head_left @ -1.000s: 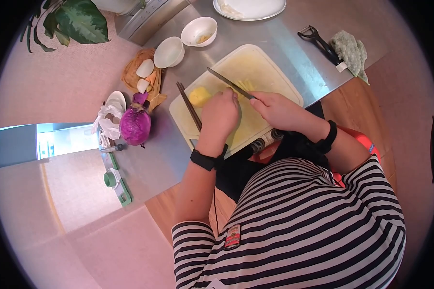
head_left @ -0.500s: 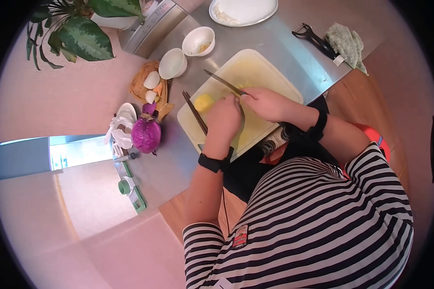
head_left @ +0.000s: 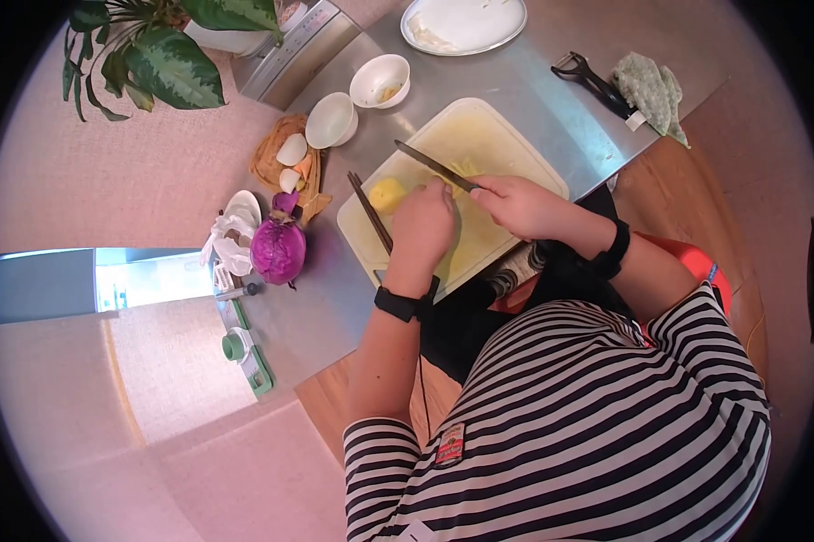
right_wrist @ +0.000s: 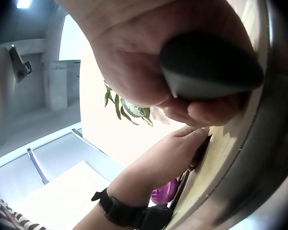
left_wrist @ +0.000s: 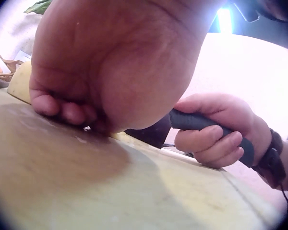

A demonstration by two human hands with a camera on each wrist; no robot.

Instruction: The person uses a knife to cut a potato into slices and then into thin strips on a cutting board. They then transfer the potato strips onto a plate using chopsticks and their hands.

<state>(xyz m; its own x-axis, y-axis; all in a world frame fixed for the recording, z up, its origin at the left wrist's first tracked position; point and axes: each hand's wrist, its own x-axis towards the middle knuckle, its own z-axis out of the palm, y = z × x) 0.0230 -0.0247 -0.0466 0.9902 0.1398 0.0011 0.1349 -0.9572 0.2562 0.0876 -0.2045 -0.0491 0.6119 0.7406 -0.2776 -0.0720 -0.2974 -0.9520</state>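
On the cutting board, my left hand has its fingers curled down, holding a yellow potato piece that it mostly hides. A bit of yellow shows at its fingertips in the head view. My right hand grips the dark handle of a knife. The blade slants across the board just past my left fingertips. Thin yellow shreds lie beside the blade. A larger peeled potato rests on the board beyond my left hand, near a pair of chopsticks along the left edge.
Two white bowls and an oval plate stand behind the board. A purple cabbage, a basket with peeled pieces and a green-and-white slicer are on the left. A peeler and a cloth lie right.
The head view has shifted, so the table appears farther right and lower than a second ago. Over the last half second my right hand has drawn slightly away from my left, showing more shreds.
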